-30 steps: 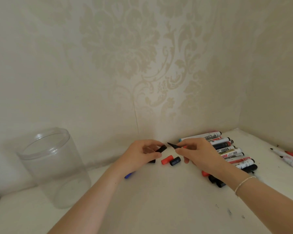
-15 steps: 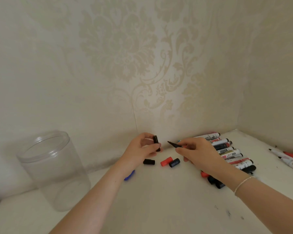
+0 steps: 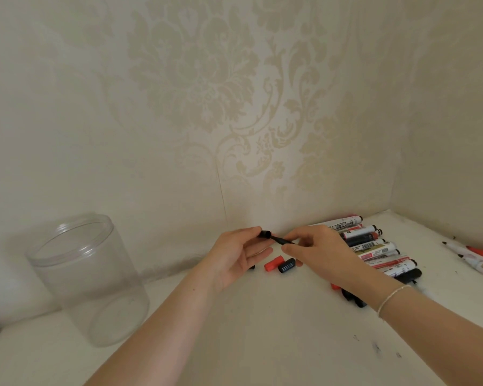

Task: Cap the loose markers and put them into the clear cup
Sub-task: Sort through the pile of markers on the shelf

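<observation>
My left hand (image 3: 234, 256) pinches a black cap (image 3: 265, 234) between thumb and fingertips. My right hand (image 3: 322, 253) grips a black-tipped marker (image 3: 282, 240), whose tip points left and meets the cap's mouth. Most of that marker's body is hidden in my right hand. A red cap (image 3: 273, 263) and a dark cap (image 3: 286, 265) lie on the white surface just below my hands. The clear cup (image 3: 87, 277) stands upright and empty at the left. A row of several markers (image 3: 371, 246) lies against the wall behind my right hand.
Three uncapped markers (image 3: 474, 256) lie at the far right edge. More dark caps (image 3: 352, 298) and a red one sit under my right wrist. Patterned walls close off the back and the right side. The white tabletop (image 3: 262, 344) has dark smudges at lower right.
My left hand turned the black cap and brought it right against the marker tip; my right hand moved the marker slightly left to meet it. The view also shifted a little.
</observation>
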Tool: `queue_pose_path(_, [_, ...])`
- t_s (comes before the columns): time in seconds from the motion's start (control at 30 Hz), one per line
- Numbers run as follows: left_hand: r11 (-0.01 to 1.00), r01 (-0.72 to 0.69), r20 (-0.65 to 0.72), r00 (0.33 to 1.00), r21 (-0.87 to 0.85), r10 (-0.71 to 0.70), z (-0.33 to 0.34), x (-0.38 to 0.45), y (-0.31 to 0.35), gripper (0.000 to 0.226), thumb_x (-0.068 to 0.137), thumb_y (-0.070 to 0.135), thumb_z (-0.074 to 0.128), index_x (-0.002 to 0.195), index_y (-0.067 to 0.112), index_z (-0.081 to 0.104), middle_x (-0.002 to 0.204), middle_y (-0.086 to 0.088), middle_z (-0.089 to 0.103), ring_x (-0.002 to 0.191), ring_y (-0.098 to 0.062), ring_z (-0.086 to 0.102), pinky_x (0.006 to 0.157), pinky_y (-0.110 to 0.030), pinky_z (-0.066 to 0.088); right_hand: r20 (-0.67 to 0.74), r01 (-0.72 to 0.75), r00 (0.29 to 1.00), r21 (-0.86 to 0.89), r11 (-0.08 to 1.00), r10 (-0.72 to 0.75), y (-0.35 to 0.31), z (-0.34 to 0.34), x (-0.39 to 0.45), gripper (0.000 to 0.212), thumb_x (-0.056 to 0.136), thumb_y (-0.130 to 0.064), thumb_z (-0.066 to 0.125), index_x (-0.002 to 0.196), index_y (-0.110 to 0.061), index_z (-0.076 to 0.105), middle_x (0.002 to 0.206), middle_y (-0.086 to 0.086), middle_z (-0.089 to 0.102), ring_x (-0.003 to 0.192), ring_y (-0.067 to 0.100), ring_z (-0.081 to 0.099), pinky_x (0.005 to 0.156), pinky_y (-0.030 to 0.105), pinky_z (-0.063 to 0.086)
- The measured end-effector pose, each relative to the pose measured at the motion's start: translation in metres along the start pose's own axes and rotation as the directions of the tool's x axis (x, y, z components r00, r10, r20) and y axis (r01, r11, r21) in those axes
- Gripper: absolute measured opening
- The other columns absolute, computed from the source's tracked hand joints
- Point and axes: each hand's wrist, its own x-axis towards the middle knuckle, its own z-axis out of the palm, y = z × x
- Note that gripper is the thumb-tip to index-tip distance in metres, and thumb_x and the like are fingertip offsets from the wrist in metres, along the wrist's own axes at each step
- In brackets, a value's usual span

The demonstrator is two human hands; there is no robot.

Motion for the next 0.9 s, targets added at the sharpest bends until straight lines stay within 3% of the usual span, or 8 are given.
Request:
queue_pose_path(0.13, [0.996, -0.032, -0.003, 0.999, 0.084, 0.033, 0.004, -0.001, -0.003, 0.013, 0.093, 0.004, 0.057, 0.105, -0.002, 0.058, 0.1, -0.02, 0.072, 0.089, -0.025, 0.072, 0.076, -0.035, 0.06, -0.013, -0.007, 1.0, -0.064, 0.998, 0.006, 0.001, 0.001, 0.002, 0.007, 0.088, -0.031, 0.062, 0.09, -0.035, 0.067, 0.067, -0.003, 0.066, 0.045, 0.002, 0.045, 0.05, 0.019, 0.038])
queue_pose_path(0.23, [0.949, -0.084, -0.004, 0.996, 0.305, 0.09, 0.007, -0.002, -0.005, 0.014, 0.091, 0.007, 0.061, 0.104, 0.006, 0.055, 0.102, -0.016, 0.072, 0.09, -0.024, 0.072, 0.078, -0.032, 0.058, -0.02, -0.016, 1.0, -0.187, 0.982, 0.012, 0.003, 0.002, 0.003, 0.011, 0.086, -0.031, 0.061, 0.096, -0.033, 0.066, 0.073, -0.004, 0.064, 0.059, 0.01, 0.053, 0.056, 0.025, 0.043])
queue_pose_path(0.33, [0.887, -0.102, -0.013, 0.993, 0.45, 0.121, 0.009, -0.002, -0.004, 0.012, 0.089, 0.007, 0.063, 0.097, 0.01, 0.055, 0.094, -0.009, 0.072, 0.08, -0.017, 0.072, 0.066, -0.024, 0.057, 0.017, -0.017, 1.0, -0.262, 0.965, 0.022, 0.004, 0.002, 0.002, 0.02, 0.081, -0.018, 0.06, 0.1, -0.022, 0.055, 0.082, 0.0, 0.062, 0.069, 0.016, 0.057, 0.058, 0.026, 0.046])
queue_pose_path(0.5, [0.846, -0.05, 0.064, 0.998, 0.531, 0.018, 0.009, -0.004, 0.002, 0.013, 0.09, 0.007, 0.053, 0.088, 0.01, 0.064, 0.079, -0.005, 0.066, 0.059, -0.01, 0.058, 0.053, -0.02, 0.046, 0.024, 0.055, 0.998, -0.22, 0.974, -0.051, 0.002, 0.002, 0.0, 0.008, 0.083, -0.012, 0.063, 0.089, -0.017, 0.063, 0.084, -0.002, 0.066, 0.077, 0.018, 0.063, 0.066, 0.031, 0.054])
queue_pose_path(0.6, [0.827, -0.051, 0.137, 0.99, 0.56, -0.031, 0.011, -0.007, -0.001, 0.015, 0.093, 0.016, 0.054, 0.091, 0.008, 0.066, 0.075, -0.007, 0.067, 0.052, -0.009, 0.051, 0.05, -0.017, 0.043, -0.026, 0.111, 0.992, -0.303, 0.947, -0.125, 0.004, -0.001, -0.001, 0.014, 0.082, -0.023, 0.064, 0.09, -0.032, 0.069, 0.079, -0.015, 0.065, 0.08, 0.013, 0.063, 0.073, 0.036, 0.052])
queue_pose_path(0.7, [0.846, -0.075, 0.126, 0.992, 0.528, 0.01, 0.012, -0.005, -0.005, 0.015, 0.093, 0.02, 0.06, 0.082, 0.01, 0.064, 0.062, -0.002, 0.063, 0.047, -0.007, 0.048, 0.049, -0.017, 0.043, -0.057, 0.112, 0.989, -0.345, 0.932, -0.14, 0.004, -0.004, -0.001, 0.02, 0.081, -0.03, 0.064, 0.096, -0.042, 0.069, 0.087, -0.017, 0.068, 0.085, 0.009, 0.062, 0.075, 0.035, 0.052])
queue_pose_path(0.9, [0.847, -0.143, 0.111, 0.989, 0.512, 0.1, 0.021, -0.003, -0.01, 0.016, 0.092, 0.016, 0.058, 0.077, 0.01, 0.059, 0.054, 0.003, 0.052, 0.043, -0.009, 0.041, 0.049, -0.02, 0.039, -0.12, 0.089, 0.984, -0.287, 0.954, -0.128, 0.0, -0.006, -0.002, 0.014, 0.082, -0.023, 0.066, 0.093, -0.029, 0.073, 0.084, -0.012, 0.068, 0.084, 0.013, 0.062, 0.076, 0.032, 0.05])
